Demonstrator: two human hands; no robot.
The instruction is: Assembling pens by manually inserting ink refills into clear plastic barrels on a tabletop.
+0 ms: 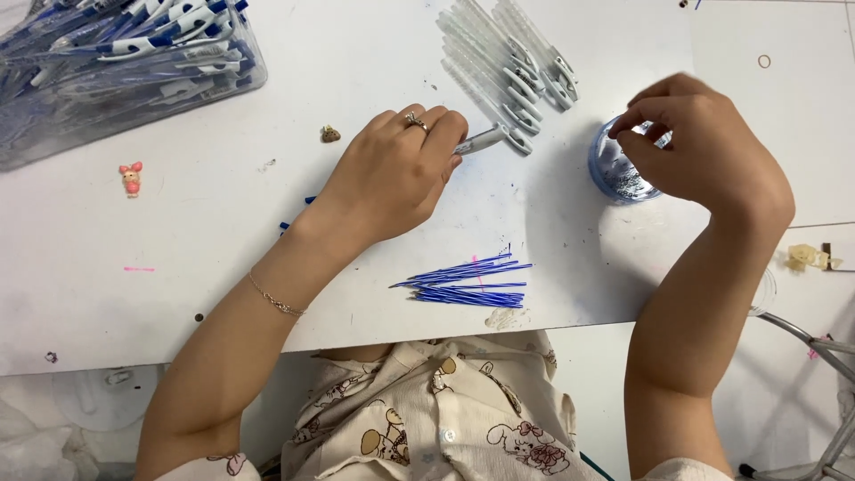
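Sitting at a white table (pixel 223 294), the person has the left hand (pixel 396 174) curled shut round a clear pen barrel (pixel 485 138), fingers wrapped over its near end so only the clip end pokes out to the right. The right hand (pixel 704 142) hovers over a small round blue container (pixel 619 165) on the right side, fingertips pinched together as if gripping something tiny — what, if anything, is between them I cannot tell. Beyond the held barrel, towards the far edge, lies a row of like pen barrels (pixel 512 62), and just near of it a loose heap of thin blue ink refills (pixel 468 285) by the table's near edge. Far left stands a clear plastic box (pixel 116 71) packed with finished blue-and-white pens; a small pink figurine (pixel 131 178) sits near it. The refills lie close to the edge, so I'd judge a sweep of the forearm could roll them onto the lap — and a nudge of the wrist could tip the little container.
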